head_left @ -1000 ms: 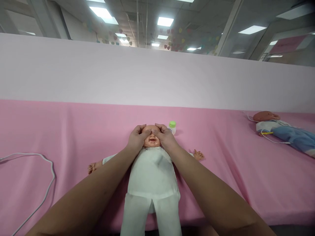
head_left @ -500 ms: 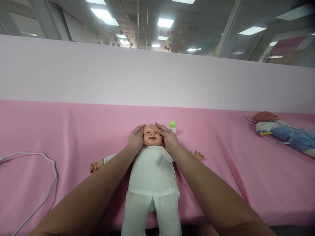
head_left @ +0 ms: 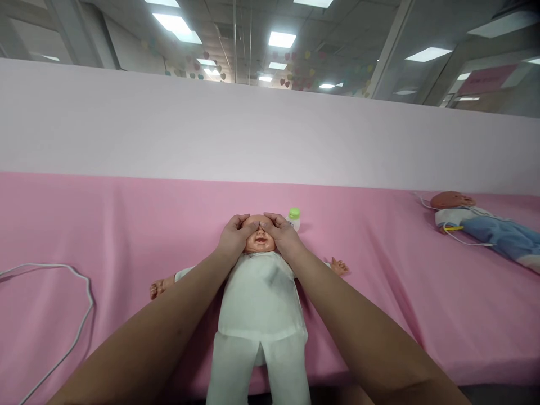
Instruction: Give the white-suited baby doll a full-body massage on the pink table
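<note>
Steadying the doll [head_left: 262,298] by its head: left hand [head_left: 232,239] and right hand [head_left: 288,237] are holding both sides, thumbs covering the eyes. Doll is lying face-up on the pink surface [head_left: 139,225], bottle [head_left: 294,220] standing beside right hand. Thumb movement is likely needing light, even pressure.

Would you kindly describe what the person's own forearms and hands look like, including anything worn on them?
The left hand and right hand are ungloved, with no rings visible. The left forearm and right forearm show no sleeves, watch or bracelet, and broaden away from slimmer wrists. Fingernail details are too small to tell.
</note>
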Demonstrator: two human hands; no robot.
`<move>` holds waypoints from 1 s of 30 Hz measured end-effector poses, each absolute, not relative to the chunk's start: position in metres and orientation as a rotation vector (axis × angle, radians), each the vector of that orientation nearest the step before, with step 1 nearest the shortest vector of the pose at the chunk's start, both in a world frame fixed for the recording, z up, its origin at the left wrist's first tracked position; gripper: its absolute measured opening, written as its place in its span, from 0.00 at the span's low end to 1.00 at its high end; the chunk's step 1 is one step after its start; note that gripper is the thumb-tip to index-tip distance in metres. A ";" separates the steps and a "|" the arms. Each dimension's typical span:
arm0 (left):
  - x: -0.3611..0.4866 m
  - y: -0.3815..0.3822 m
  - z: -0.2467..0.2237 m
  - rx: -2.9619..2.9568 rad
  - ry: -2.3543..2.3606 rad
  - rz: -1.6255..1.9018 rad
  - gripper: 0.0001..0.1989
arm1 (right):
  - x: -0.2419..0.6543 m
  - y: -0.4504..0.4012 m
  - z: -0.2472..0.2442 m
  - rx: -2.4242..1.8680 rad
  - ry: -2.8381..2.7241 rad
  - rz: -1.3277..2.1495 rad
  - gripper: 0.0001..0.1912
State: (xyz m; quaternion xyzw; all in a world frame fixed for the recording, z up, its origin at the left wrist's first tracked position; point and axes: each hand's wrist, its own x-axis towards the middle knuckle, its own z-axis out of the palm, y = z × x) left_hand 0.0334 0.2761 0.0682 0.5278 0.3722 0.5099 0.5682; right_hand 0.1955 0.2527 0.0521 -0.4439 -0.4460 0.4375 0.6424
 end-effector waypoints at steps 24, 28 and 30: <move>0.029 0.275 0.067 1.297 0.894 1.223 0.26 | 0.196 0.247 0.054 -0.970 -1.015 1.065 0.32; 0.031 0.275 0.069 1.328 0.920 1.214 0.26 | 0.197 0.251 0.052 -0.989 -1.016 1.015 0.31; 0.032 0.276 0.068 1.324 0.915 1.227 0.24 | 0.196 0.252 0.051 -0.969 -1.014 1.026 0.29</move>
